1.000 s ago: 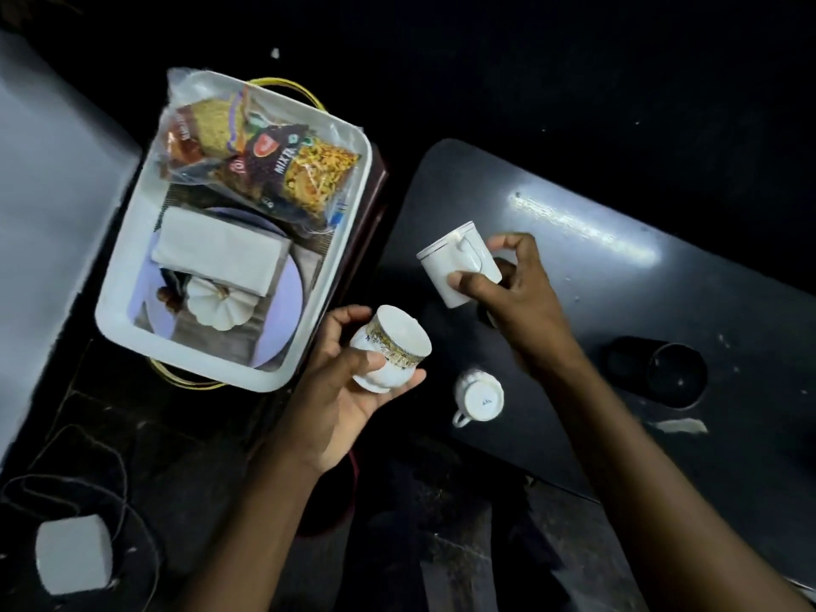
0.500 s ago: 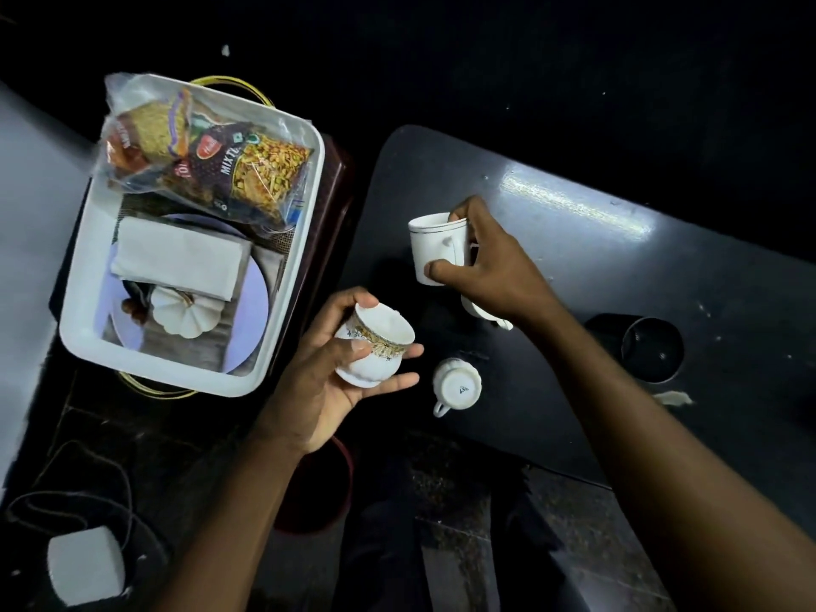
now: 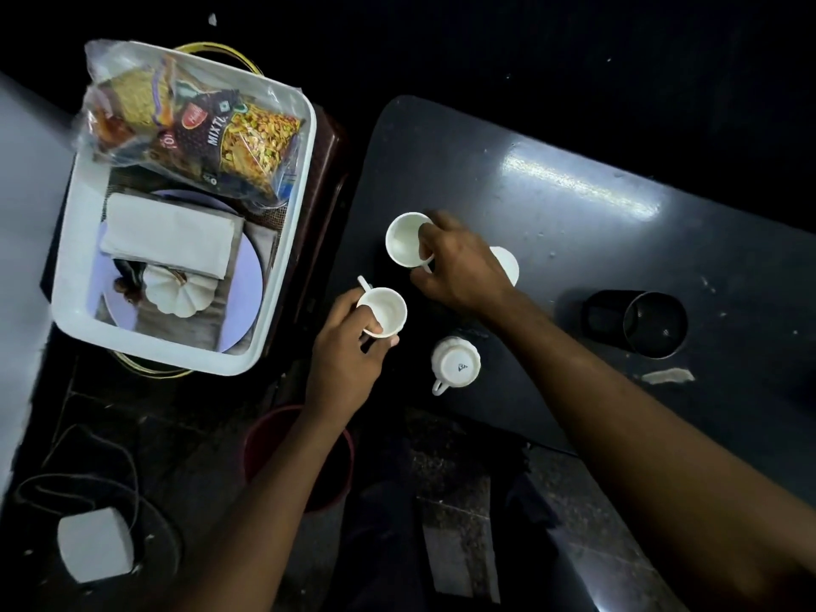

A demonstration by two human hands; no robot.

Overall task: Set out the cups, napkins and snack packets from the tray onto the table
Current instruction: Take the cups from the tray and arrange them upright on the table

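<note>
- Dark grey table [image 3: 574, 240] fills the picture from two o'clock round to four o'clock, its rounded corner near the centre.
- White tray [image 3: 75, 240] sits at ten o'clock, just beside the table's edge, on a dark stand.
- Clear bag of snack packets [image 3: 198, 130] lies across the tray's far end.
- Folded white napkins [image 3: 168, 234] lie in the middle of the tray, with a small white pumpkin ornament [image 3: 179, 293] touching their near edge.
- Right hand [image 3: 459, 262] is at the centre, fingers curled around the rim of an upright white cup [image 3: 404, 240] on the table.
- Left hand [image 3: 349, 342] is at seven o'clock from it, closed around a second white cup [image 3: 386, 309], mouth up, handle pointing to eleven o'clock; whether this cup touches the table I cannot tell.
- Another white cup [image 3: 505, 265] peeks out at three o'clock from the right hand, mostly hidden.
- An upside-down white cup [image 3: 457, 362] rests on the table at five o'clock from the left hand.
- Black cylindrical holder [image 3: 653, 322] lies on its side at three o'clock.
</note>
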